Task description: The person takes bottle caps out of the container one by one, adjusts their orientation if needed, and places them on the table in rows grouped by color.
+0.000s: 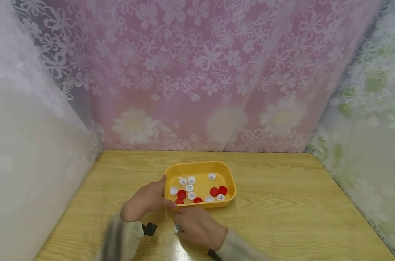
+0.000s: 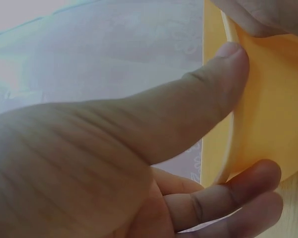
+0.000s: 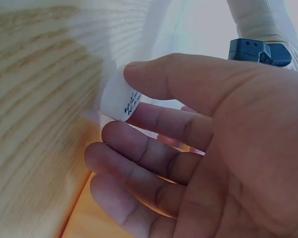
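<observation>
A yellow plastic tray (image 1: 199,164) stands on the wooden table, with red and white bottle caps inside. My left hand (image 1: 145,199) holds its front left corner; in the left wrist view the thumb (image 2: 223,74) lies at the rim and other fingertips touch the outer wall. Just in front of the tray, my right hand (image 1: 200,226) pinches a white bottle cap (image 3: 118,99) between thumb and index finger, low by the table. Dark print shows on this cap, and the remaining right fingers are loosely bent. From the head view, part of the cap is hidden by the hand.
Several white caps, among them one at the tray's back (image 1: 212,176), and several red caps, such as one at the right (image 1: 222,190), lie spread in the tray. The wood-grain table (image 1: 282,203) extends to both sides. A pink flowered curtain (image 1: 197,90) hangs behind it.
</observation>
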Demonstrator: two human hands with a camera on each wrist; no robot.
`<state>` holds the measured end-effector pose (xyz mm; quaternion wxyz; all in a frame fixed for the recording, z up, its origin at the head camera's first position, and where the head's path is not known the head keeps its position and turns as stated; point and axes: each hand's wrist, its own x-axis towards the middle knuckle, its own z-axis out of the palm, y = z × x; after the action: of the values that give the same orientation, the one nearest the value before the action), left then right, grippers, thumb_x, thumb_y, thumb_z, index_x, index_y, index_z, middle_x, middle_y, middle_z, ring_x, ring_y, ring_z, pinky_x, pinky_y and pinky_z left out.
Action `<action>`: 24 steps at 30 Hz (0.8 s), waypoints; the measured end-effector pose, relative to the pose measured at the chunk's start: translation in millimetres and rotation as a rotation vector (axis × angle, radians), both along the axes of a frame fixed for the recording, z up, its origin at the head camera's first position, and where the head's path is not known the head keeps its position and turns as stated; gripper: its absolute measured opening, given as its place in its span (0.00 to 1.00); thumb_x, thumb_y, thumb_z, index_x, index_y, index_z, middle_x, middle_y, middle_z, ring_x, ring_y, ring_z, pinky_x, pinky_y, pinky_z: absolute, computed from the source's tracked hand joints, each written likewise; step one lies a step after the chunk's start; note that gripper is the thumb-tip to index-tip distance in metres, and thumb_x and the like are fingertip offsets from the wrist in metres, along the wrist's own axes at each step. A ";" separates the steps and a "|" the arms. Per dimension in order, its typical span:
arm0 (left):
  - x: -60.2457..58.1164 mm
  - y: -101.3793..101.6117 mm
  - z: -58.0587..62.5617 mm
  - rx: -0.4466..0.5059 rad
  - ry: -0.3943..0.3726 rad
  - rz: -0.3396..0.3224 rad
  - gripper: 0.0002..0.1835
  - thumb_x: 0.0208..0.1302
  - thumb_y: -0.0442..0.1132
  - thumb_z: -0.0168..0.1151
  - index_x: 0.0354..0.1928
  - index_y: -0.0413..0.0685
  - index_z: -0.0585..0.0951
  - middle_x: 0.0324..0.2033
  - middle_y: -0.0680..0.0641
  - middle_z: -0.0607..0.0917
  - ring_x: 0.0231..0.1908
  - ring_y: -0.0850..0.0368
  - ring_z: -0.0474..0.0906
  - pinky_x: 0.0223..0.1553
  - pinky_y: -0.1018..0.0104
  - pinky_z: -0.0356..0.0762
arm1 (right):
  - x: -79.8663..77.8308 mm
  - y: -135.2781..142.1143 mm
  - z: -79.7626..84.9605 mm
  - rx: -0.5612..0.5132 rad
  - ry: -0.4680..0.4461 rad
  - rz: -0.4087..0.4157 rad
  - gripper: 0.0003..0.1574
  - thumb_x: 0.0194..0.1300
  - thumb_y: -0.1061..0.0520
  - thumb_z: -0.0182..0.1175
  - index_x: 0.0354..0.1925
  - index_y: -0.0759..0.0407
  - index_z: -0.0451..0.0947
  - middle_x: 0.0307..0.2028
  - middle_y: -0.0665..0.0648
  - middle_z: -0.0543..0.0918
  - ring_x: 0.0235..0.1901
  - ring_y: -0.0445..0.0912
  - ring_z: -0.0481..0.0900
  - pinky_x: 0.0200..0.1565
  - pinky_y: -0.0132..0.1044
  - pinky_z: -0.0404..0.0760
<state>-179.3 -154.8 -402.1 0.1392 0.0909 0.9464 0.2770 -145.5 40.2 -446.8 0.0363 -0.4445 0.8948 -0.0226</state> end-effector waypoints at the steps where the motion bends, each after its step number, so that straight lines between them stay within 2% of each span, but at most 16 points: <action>1: -0.9 -0.2 -0.4 0.003 0.001 -0.005 0.58 0.53 0.54 0.81 0.80 0.40 0.59 0.62 0.42 0.82 0.59 0.45 0.79 0.62 0.43 0.75 | -0.7 -0.1 -0.2 0.001 -0.004 0.000 0.23 0.70 0.47 0.67 0.61 0.47 0.81 0.50 0.41 0.81 0.33 0.35 0.72 0.29 0.22 0.69; 3: -2.6 -0.2 -0.8 0.022 0.000 -0.011 0.56 0.54 0.53 0.81 0.79 0.43 0.61 0.61 0.43 0.82 0.59 0.46 0.79 0.62 0.43 0.75 | -1.4 -0.3 -0.7 0.000 0.005 0.008 0.23 0.70 0.47 0.67 0.61 0.48 0.81 0.49 0.42 0.81 0.32 0.35 0.71 0.29 0.22 0.68; 7: -6.4 0.0 -2.2 0.059 0.007 -0.022 0.54 0.55 0.53 0.81 0.78 0.47 0.61 0.59 0.45 0.83 0.57 0.48 0.80 0.61 0.43 0.75 | -2.4 -0.1 -1.6 0.006 0.047 0.011 0.08 0.69 0.46 0.68 0.41 0.47 0.83 0.32 0.41 0.76 0.26 0.34 0.67 0.25 0.24 0.65; 10: -7.8 -0.1 -3.2 0.055 -0.001 -0.020 0.58 0.55 0.53 0.80 0.81 0.45 0.58 0.61 0.44 0.82 0.58 0.47 0.79 0.61 0.43 0.75 | -2.9 -0.3 -2.7 0.005 0.060 0.000 0.10 0.68 0.46 0.68 0.32 0.46 0.79 0.27 0.41 0.71 0.24 0.34 0.65 0.22 0.25 0.63; 17: -7.2 -2.6 -8.3 0.025 -0.002 -0.014 0.63 0.55 0.53 0.80 0.82 0.38 0.51 0.68 0.38 0.77 0.65 0.43 0.76 0.65 0.44 0.73 | -1.9 -3.3 -4.4 -0.022 -0.022 -0.034 0.13 0.67 0.46 0.67 0.27 0.44 0.76 0.25 0.40 0.67 0.21 0.34 0.64 0.21 0.25 0.61; 24: -8.1 -5.4 -12.8 0.050 -0.011 -0.009 0.63 0.55 0.54 0.80 0.82 0.39 0.50 0.68 0.39 0.77 0.64 0.44 0.76 0.65 0.44 0.72 | -2.0 -3.8 -3.4 0.009 -0.070 -0.064 0.11 0.66 0.45 0.69 0.30 0.43 0.78 0.25 0.40 0.68 0.23 0.34 0.66 0.23 0.26 0.63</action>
<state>-187.4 -160.2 -415.0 0.1431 0.0970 0.9380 0.3004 -147.5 36.4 -450.2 0.0686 -0.4144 0.9068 -0.0353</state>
